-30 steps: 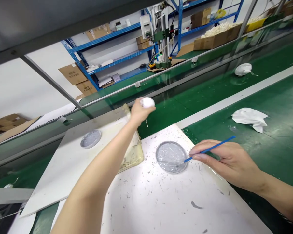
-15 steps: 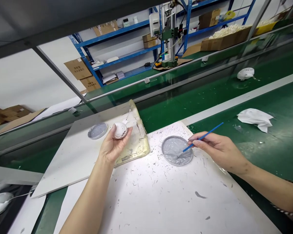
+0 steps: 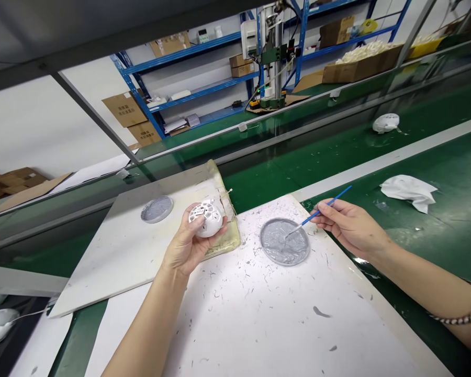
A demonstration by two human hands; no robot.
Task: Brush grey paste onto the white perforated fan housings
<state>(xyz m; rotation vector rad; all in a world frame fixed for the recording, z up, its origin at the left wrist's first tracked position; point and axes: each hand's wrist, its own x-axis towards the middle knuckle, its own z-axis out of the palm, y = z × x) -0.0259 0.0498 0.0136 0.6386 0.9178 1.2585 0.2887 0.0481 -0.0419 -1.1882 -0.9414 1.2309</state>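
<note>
Fingers of right hand [image 3: 353,225] pinched on blue brush [image 3: 329,203]; from here I see its tip at grey paste [image 3: 277,247] in dish [image 3: 286,264], just left of fingertips. Fingers of left hand [image 3: 183,250] clamped around white perforated housing [image 3: 209,222]. Beyond them, leftward, second dish [image 3: 147,220] on pale board [image 3: 113,251]. Past right fingers, white cloth [image 3: 408,190]; farther, white round device [image 3: 387,123].

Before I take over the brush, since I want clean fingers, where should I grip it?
Probably by the blue handle's free upper end, from above on the far side: it slants up past the right hand, which holds it lower, while its other end points down at the gray paste.
</note>
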